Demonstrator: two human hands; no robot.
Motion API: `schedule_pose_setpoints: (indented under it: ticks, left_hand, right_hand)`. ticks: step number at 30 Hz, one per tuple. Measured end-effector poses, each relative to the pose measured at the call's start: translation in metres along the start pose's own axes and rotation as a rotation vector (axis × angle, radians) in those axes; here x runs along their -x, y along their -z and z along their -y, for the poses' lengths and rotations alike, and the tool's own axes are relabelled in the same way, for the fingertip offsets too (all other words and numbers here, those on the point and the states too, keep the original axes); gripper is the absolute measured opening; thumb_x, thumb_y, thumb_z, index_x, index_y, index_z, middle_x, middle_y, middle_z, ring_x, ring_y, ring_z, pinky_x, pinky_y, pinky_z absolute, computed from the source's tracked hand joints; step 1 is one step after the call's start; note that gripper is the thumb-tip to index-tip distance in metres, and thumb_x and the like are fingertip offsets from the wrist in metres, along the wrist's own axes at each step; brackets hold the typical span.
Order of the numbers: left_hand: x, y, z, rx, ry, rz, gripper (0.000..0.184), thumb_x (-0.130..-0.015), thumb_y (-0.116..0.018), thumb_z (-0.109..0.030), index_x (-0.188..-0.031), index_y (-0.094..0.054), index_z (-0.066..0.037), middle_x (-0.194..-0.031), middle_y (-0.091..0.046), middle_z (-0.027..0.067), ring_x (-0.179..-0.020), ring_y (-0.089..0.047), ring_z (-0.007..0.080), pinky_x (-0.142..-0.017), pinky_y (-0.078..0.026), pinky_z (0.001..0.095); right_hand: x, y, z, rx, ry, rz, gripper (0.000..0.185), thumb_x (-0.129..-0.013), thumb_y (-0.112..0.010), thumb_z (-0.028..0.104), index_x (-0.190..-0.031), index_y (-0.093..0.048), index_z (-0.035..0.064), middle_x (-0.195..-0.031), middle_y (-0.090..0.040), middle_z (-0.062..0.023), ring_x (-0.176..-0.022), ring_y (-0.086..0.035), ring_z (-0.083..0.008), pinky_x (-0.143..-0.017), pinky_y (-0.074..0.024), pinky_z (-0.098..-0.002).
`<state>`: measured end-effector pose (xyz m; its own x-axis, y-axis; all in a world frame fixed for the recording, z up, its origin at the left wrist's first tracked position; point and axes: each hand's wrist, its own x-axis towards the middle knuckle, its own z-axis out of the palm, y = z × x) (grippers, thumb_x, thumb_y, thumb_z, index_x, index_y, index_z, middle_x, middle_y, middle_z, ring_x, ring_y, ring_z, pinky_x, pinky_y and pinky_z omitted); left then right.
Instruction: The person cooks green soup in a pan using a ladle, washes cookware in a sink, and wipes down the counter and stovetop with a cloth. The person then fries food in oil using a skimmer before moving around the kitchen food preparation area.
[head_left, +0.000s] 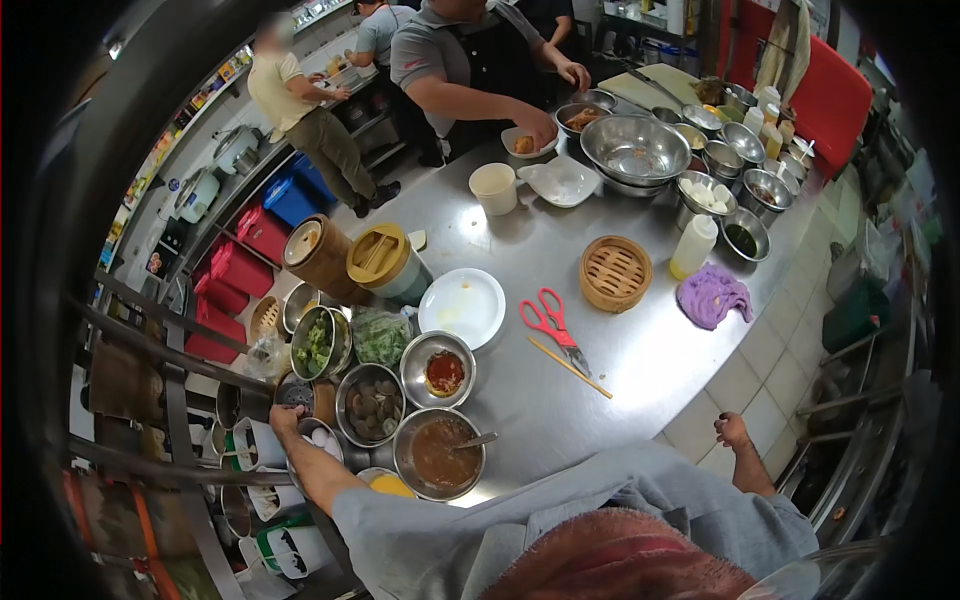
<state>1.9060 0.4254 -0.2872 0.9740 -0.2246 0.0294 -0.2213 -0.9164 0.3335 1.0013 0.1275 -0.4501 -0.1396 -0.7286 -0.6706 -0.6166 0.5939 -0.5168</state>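
My left hand (287, 418) reaches to the table's left edge, at a dark perforated bowl (297, 392); its fingertips are too small to make out. Close by are a bowl of eggs (322, 438), a bowl of brown discs (375, 403) and a bowl of green leaves (315, 342). My right hand (732, 430) hangs over the floor beyond the table's right edge, fingers curled, with no object visible in it. Between my arms lie red-handled scissors (548, 322), a wooden chopstick (570, 368), a white plate (462, 308) and a bowl of brown sauce with a spoon (438, 455).
A co-worker (470, 70) across the steel table (520, 245) handles food in a small white bowl (528, 143). A bamboo steamer (615, 274), squeeze bottle (694, 248), purple cloth (713, 296) and stacked metal bowls (636, 150) stand on the right. Another person (305, 100) stands behind.
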Motion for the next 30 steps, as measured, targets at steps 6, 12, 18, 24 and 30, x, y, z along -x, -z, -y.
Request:
schedule_pose_setpoints:
  ticks: [6,12,18,24,30]
  left_hand:
    - [0.011,0.0,-0.002,0.032,0.014,-0.173,0.038,-0.055,-0.08,-0.015,-0.08,-0.058,0.002,-0.077,-0.062,0.0168,-0.07,-0.06,0.0261,-0.066,-0.046,0.0362]
    - [-0.052,-0.019,0.062,0.485,0.014,0.011,0.037,-0.056,-0.079,-0.015,-0.073,-0.049,-0.002,-0.073,-0.059,0.0141,-0.069,-0.056,0.0304,-0.067,-0.044,0.0399]
    - [-0.043,0.063,0.032,0.099,0.08,-0.644,0.041,-0.062,-0.077,-0.021,-0.085,-0.057,0.007,-0.083,-0.062,0.0217,-0.076,-0.06,0.0358,-0.071,-0.045,0.0426]
    - [0.044,0.139,-0.179,0.873,-0.512,-0.183,0.034,-0.076,-0.066,-0.012,-0.104,-0.055,0.004,-0.093,-0.06,0.0116,-0.078,-0.056,0.0184,-0.07,-0.045,0.0282]
    - [0.192,0.029,-0.408,0.568,-0.714,0.166,0.061,-0.07,-0.069,-0.031,-0.115,-0.047,0.004,-0.116,-0.051,0.018,-0.106,-0.049,0.0271,-0.091,-0.036,0.0337]
  right_hand:
    - [0.002,0.0,-0.003,0.039,0.007,0.01,0.041,-0.076,-0.053,0.012,-0.114,-0.048,-0.0016,-0.074,-0.059,-0.0105,-0.051,-0.057,-0.0157,-0.039,-0.0429,-0.0272]
    - [0.0,0.004,-0.026,-0.012,0.02,-0.02,0.042,-0.075,-0.053,0.009,-0.114,-0.047,-0.004,-0.066,-0.056,-0.0095,-0.047,-0.054,-0.0156,-0.033,-0.0373,-0.0262]
    - [-0.002,0.008,-0.035,-0.053,0.001,-0.03,0.043,-0.075,-0.054,0.01,-0.115,-0.046,-0.0034,-0.063,-0.054,-0.0082,-0.045,-0.052,-0.0152,-0.033,-0.0364,-0.0259]
    - [-0.036,-0.001,-0.068,0.084,0.13,0.018,0.032,-0.08,-0.055,0.017,-0.107,-0.053,0.0,-0.061,-0.055,-0.0074,-0.047,-0.055,-0.0154,-0.035,-0.0429,-0.0285]
    - [-0.024,-0.002,-0.037,-0.034,0.023,0.104,0.04,-0.079,-0.053,0.017,-0.116,-0.046,0.0016,-0.074,-0.057,-0.0058,-0.051,-0.053,-0.0134,-0.04,-0.0393,-0.026]
